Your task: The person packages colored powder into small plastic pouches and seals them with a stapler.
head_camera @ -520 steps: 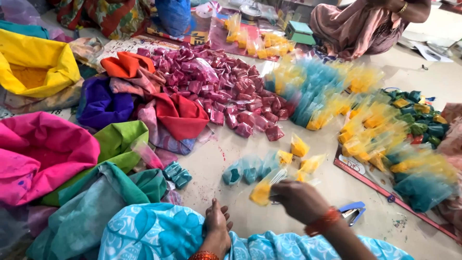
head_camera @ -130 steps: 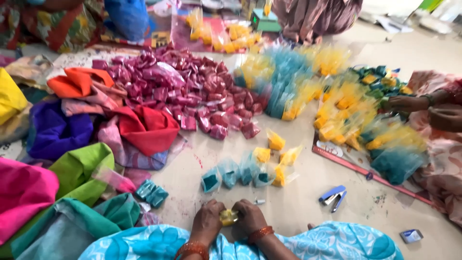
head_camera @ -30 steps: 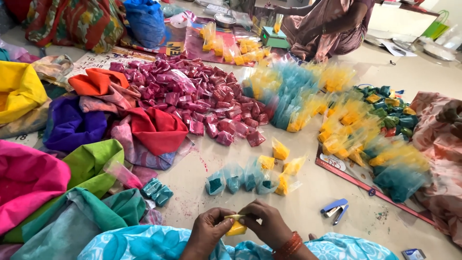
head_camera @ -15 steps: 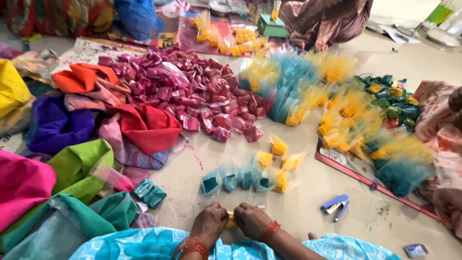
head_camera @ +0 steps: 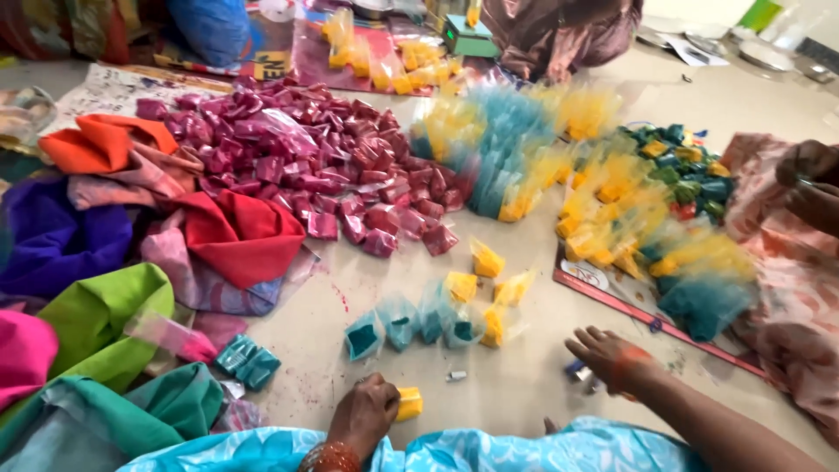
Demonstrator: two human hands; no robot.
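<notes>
Pale floor strewn with coloured powder packets carries the work: near its front edge the left hand point(head_camera: 365, 418) clenches a yellow packet point(head_camera: 408, 404), while the right hand point(head_camera: 612, 357) hovers empty, fingers spread, over a blue stapler point(head_camera: 578, 373).

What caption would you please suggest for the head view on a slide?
Left hand holds a yellow powder packet while right hand reaches over a blue stapler, beside small teal and yellow packets on the floor.

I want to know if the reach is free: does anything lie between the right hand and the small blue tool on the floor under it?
Nothing visible: the right hand hovers directly over the blue tool, partly hiding it.
</notes>
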